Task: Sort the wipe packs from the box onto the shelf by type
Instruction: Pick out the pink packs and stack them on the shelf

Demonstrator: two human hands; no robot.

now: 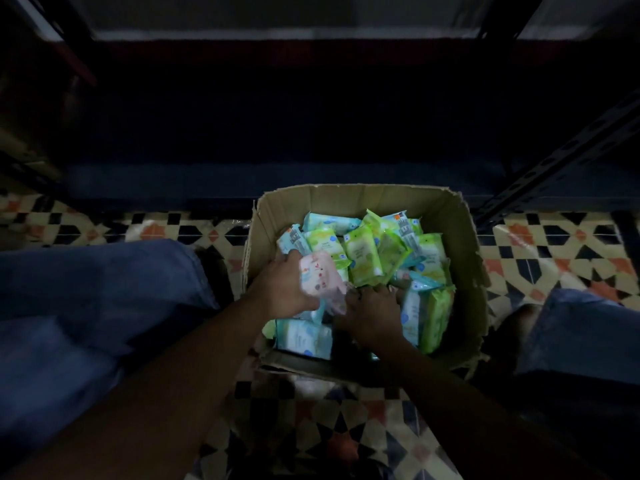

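An open cardboard box (460, 237) stands on the patterned floor and holds several wipe packs, green ones (363, 259) and light blue ones (304, 336). My left hand (282, 287) grips a pink wipe pack (320, 277) over the left part of the box. My right hand (372, 315) reaches down among the packs beside it; its fingertips are hidden between them, and whether they hold a pack does not show. The dark shelf (277, 181) lies low just behind the box, and nothing on it can be made out.
My knees in blue trousers (104, 289) flank the box on both sides. A perforated metal shelf upright (554, 157) slants at the right. The tiled floor (329, 427) spreads in front of the box. The scene is dim.
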